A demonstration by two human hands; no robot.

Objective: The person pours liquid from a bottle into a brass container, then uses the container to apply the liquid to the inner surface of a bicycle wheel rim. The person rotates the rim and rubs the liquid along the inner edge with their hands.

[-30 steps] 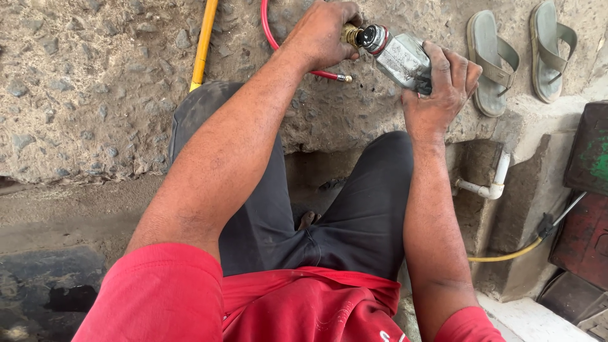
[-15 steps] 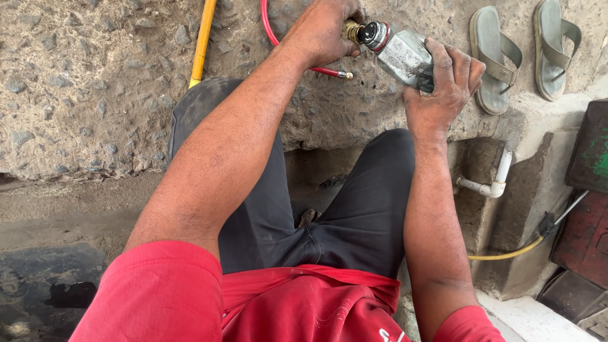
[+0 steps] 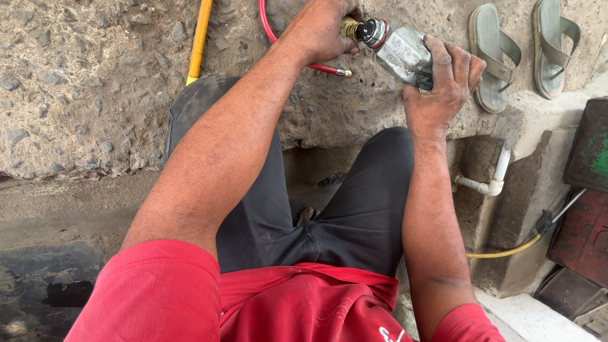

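Note:
My right hand point(image 3: 443, 85) grips the lower end of a silver metal canister-like body point(image 3: 400, 50), held tilted above my knees. A dark round cap and a brass fitting point(image 3: 350, 28) sit at its upper end. My left hand point(image 3: 320, 28) is closed around that brass fitting at the top of the view. A red hose point(image 3: 271, 28) with a metal tip point(image 3: 343, 73) lies on the rough ground just below my left hand.
A yellow hose point(image 3: 199, 41) runs over the rough concrete ground point(image 3: 82, 82). A pair of grey flip-flops point(image 3: 520, 54) lies at the upper right. A white pipe elbow point(image 3: 491, 183), a thin yellow hose point(image 3: 506, 252) and rusty red and green metal boxes point(image 3: 586, 202) stand at the right.
Both hands and the metal body stay in nearly the same place; my left hand has shifted slightly on the brass fitting.

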